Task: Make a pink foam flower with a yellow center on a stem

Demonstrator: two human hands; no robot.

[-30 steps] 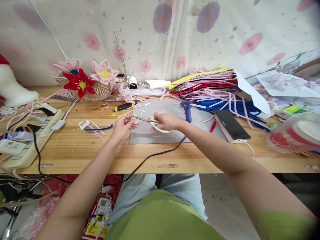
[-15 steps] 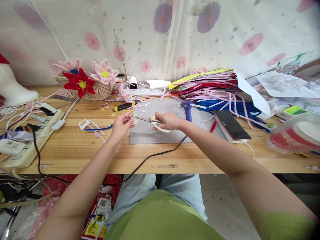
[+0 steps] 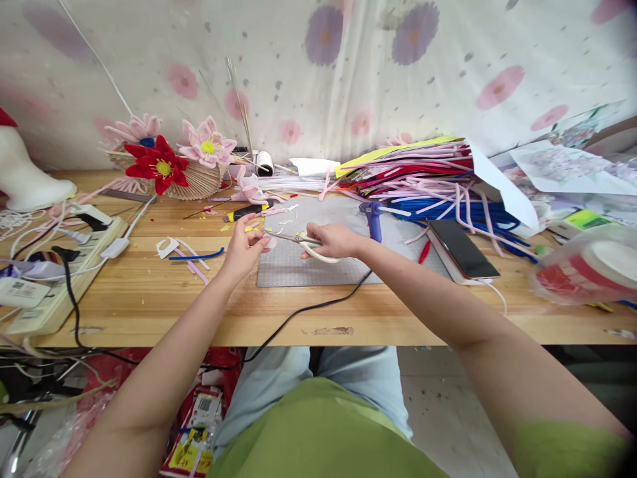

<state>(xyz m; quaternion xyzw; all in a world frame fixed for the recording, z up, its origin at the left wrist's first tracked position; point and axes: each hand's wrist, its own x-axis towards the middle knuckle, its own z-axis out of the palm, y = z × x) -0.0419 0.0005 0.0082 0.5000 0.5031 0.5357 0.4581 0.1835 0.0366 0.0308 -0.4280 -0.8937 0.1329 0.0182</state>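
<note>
Fuzzy pipe cleaners [image 3: 438,189] pile up beyond your right hand [image 3: 332,240], which grips cream-handled scissors [image 3: 298,243]; your left hand [image 3: 243,249] pinches a tiny pink scrap [image 3: 269,241].

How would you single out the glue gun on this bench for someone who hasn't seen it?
Start at the grey cutting mat in the middle of the wooden table. Near its far right corner, just beyond the right hand holding scissors, stands the glue gun. It is the only blue pistol-shaped tool, beside loose pipe cleaners.
</note>
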